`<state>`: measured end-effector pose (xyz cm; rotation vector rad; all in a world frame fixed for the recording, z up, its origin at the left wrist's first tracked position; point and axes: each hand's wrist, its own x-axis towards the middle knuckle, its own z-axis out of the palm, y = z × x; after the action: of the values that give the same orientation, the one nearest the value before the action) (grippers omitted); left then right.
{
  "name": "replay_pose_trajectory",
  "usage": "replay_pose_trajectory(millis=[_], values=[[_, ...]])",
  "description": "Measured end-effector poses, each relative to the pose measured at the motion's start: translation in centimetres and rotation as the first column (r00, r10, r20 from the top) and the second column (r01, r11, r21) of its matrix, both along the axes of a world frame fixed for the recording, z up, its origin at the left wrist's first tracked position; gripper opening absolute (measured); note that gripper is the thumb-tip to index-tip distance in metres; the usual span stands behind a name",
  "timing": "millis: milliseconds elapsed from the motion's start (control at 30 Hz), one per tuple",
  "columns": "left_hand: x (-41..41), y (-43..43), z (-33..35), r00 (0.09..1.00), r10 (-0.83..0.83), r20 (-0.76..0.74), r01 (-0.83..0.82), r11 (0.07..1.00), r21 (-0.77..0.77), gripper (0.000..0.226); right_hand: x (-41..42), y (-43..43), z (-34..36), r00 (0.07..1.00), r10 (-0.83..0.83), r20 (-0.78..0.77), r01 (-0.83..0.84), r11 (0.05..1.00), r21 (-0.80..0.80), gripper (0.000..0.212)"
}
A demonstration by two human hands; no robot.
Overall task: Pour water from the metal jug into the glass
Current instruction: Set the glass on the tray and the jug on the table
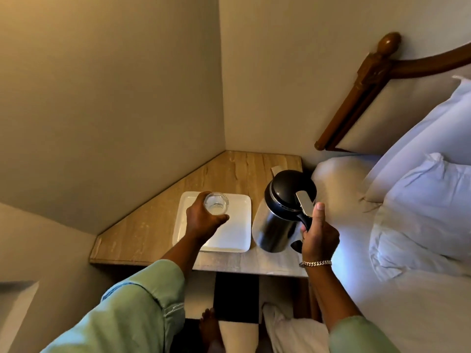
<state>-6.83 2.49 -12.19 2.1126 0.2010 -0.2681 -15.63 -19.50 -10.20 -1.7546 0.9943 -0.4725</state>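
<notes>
A metal jug (274, 225) with a black lid and black handle stands on the right part of a wooden corner table (142, 233). My right hand (318, 233) is wrapped around its handle, thumb up beside the lid's silver lever. A clear glass (216, 203) is held in my left hand (204, 220) over a white rectangular tray (234, 238) to the left of the jug. The glass is upright with its mouth facing up. Whether it touches the tray I cannot tell.
Walls close in the table at the back and left. A bed with white pillows (420, 200) and a wooden headboard (356, 98) lies right beside the jug. Below the table edge are a checkered floor (234, 296) and my foot (209, 327).
</notes>
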Motion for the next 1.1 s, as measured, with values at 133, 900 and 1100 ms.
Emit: replay_pose_trajectory(millis=[133,900,1100], values=[[0.5,0.1,-3.9,1.000,0.018,-0.024,-0.018,1.000,0.012,0.074,0.7,1.2,-3.6,0.989,-0.122,0.087,0.119,0.992,0.038,0.071],[1.2,-0.1,-14.6,0.997,0.079,-0.012,-0.079,0.997,-0.001,0.068,0.8,2.4,-12.1,0.907,-0.274,0.320,0.229,0.958,0.171,0.043],[1.5,-0.3,-14.3,0.996,-0.004,-0.088,0.007,1.000,0.029,0.078,-0.3,2.5,-11.5,0.942,-0.178,0.285,0.124,0.972,0.198,0.045]])
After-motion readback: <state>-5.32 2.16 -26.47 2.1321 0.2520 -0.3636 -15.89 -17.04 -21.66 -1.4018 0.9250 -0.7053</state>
